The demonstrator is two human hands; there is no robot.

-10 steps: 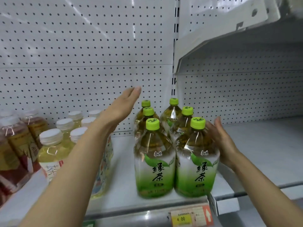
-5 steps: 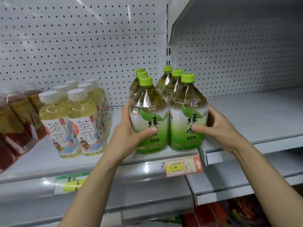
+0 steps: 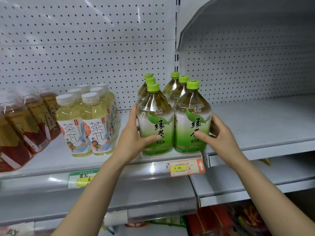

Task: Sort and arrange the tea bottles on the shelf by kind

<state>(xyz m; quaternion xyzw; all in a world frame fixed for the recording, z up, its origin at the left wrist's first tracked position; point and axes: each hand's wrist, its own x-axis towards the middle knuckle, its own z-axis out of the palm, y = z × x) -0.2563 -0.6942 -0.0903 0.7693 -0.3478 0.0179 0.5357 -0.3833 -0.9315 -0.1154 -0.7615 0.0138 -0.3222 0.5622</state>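
green-capped tea bottles (image 3: 173, 120) stand upright, labels forward; left hand (image 3: 134, 138) and right hand (image 3: 219, 135) grip them.

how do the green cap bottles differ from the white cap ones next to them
The green-cap bottles are taller and bulbous, with green-fading labels; the white-cap bottles are shorter and slimmer, with illustrated white labels. The left hand and right hand grip the green-cap front pair; nothing touches the white-cap ones. Both groups stand upright in rows on the shelf.

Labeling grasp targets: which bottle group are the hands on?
The green-capped green tea bottles: left hand and right hand grip their two front bottles. The white-capped and red-labelled groups stand untouched.
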